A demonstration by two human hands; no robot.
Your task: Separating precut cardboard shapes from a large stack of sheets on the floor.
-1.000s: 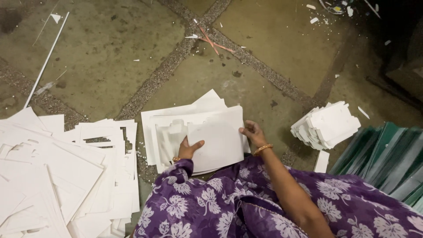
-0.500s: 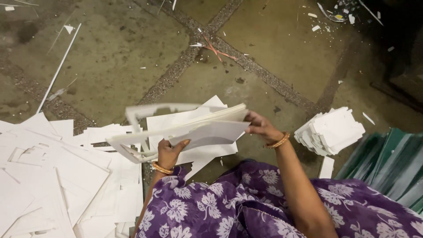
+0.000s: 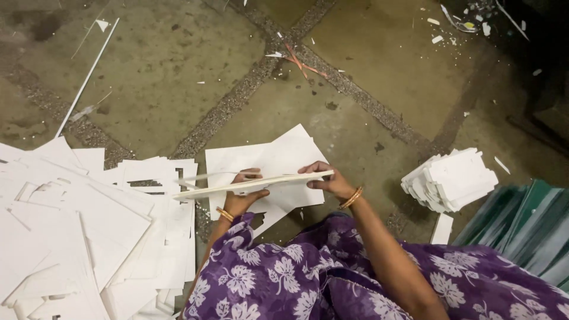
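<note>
Gripping a thin white die-cut card sheet (image 3: 252, 185) edge-on above the stone floor (image 3: 178, 71), the left hand (image 3: 242, 198) pinches its middle while the right hand (image 3: 332, 181) clasps its right end; it looks light, springy, easily creased, best held by the edges.
</note>
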